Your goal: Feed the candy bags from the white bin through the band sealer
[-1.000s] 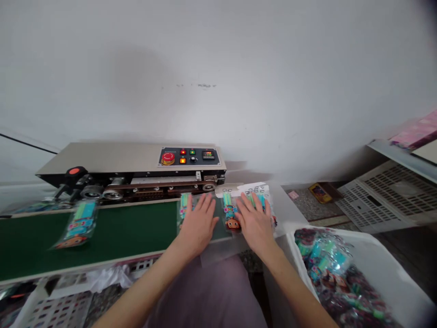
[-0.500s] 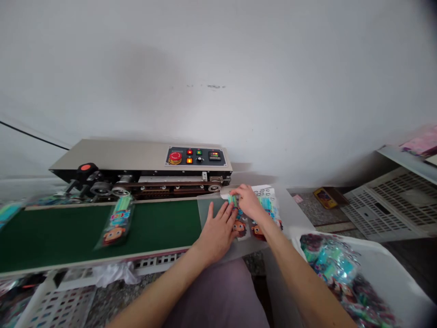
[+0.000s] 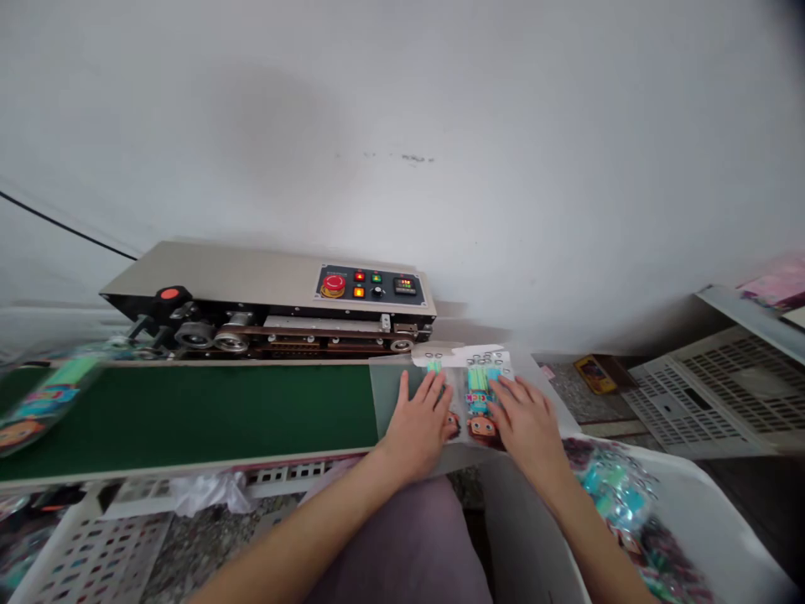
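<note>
My left hand [image 3: 418, 428] lies flat with fingers stretched over a small clear packet [image 3: 435, 366], which has a green top and a cartoon face print. The hand covers most of that packet. To its right, my right hand [image 3: 529, 422] rests with fingers apart on the right side of more printed packets [image 3: 481, 403], whose fingertips-side edges are partly hidden. These packets lie on a pale plate at the right end of the green conveyor belt [image 3: 251, 407]. A similar packet [image 3: 47, 403], blurred, rides at the belt's left end.
Behind the belt stands a sealing machine [image 3: 251, 277] with a red stop button [image 3: 333, 285] and lit display. A white bin [image 3: 704, 495] of packets is at lower right. Plastic crates [image 3: 710, 377] and a small box [image 3: 600, 373] lie beyond; a perforated basket [image 3: 94, 545] is lower left.
My right hand has moved right, off the packet by my left hand and onto the packets beside it. The packet on the belt has travelled left. My left hand stays nearly in place.
</note>
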`<state>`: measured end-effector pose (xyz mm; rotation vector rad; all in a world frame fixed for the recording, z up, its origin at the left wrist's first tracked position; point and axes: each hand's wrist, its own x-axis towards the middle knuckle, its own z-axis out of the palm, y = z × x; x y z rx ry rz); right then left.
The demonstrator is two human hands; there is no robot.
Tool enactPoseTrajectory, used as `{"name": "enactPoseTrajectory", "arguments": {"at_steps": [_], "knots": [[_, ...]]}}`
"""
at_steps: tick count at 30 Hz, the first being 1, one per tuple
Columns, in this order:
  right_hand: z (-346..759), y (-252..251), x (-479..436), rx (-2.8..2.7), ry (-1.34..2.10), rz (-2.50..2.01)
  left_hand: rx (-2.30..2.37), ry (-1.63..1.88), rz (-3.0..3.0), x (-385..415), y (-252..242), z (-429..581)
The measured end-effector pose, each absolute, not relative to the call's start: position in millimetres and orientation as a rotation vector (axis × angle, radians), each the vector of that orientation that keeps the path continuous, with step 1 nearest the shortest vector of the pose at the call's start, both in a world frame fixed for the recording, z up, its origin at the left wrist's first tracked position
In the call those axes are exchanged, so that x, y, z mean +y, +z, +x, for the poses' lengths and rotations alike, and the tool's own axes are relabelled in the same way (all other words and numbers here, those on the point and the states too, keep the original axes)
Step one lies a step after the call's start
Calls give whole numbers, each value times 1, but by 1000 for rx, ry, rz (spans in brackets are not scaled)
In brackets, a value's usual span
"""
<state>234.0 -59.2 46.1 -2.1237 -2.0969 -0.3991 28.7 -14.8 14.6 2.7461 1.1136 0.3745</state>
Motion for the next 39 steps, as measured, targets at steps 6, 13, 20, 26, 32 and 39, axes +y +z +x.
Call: {"name": "enactPoseTrajectory", "arguments": {"at_steps": [6, 13, 20, 26, 32, 39], "knots": [[206, 24, -85, -2227, -466, -2167, 1142, 432, 2781, -6, -2, 9], [167, 27, -63, -2200, -304, -2063, 1230, 287, 2731, 2, 12, -37], [201, 31, -68, -2011, -478, -2247, 1271, 330, 2713, -5, 40, -8], [209, 20, -59, -2104, -433, -2277, 1117, 378, 2745, -5, 8, 18], [179, 25, -32, -2322, -216, -2066, 1211, 382, 2754, -3, 0, -5], [181, 37, -33, -2288, -233, -2038, 1385, 307, 2706, -2, 9, -44]]}}
